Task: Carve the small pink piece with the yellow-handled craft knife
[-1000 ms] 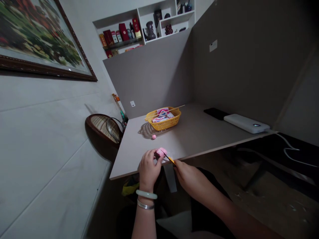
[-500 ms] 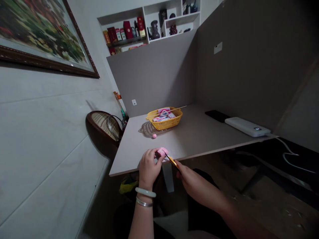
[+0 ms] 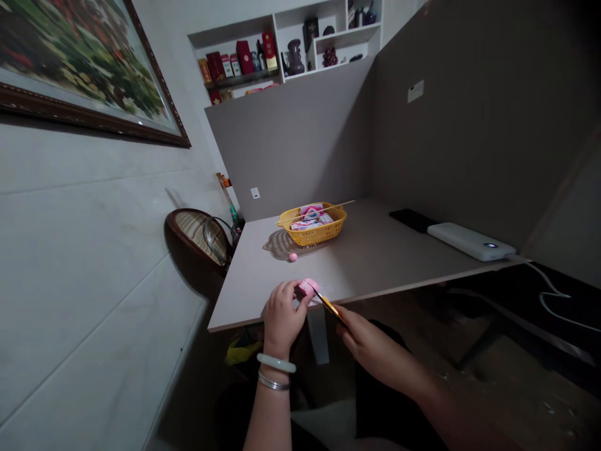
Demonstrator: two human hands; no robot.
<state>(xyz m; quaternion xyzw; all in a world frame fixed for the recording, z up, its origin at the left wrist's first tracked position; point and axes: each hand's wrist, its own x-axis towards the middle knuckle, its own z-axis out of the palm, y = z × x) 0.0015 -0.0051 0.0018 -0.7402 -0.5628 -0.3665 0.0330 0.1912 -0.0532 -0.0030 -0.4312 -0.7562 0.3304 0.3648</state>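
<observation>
My left hand (image 3: 283, 316) is closed around a pink clay lump (image 3: 307, 287) above the near edge of a pale grey table (image 3: 357, 266). My right hand (image 3: 373, 354) pinches a thin tool with a yellow handle (image 3: 330, 308), and its dark tip touches the lump. Part of the lump is hidden by my left fingers. A small pink ball (image 3: 293, 257) lies on the table beyond both hands.
A yellow plastic basket (image 3: 313, 234) holds printed packets, with a wooden skewer (image 3: 327, 210) across it. A black phone (image 3: 410, 220) and white power bank (image 3: 469, 242) lie along the right wall. A round woven object (image 3: 195, 237) stands past the table's left edge.
The whole scene has shifted slightly right in the picture as the head view turned. Both hands stay in nearly the same grip, with the tool tip still at the pink lump.
</observation>
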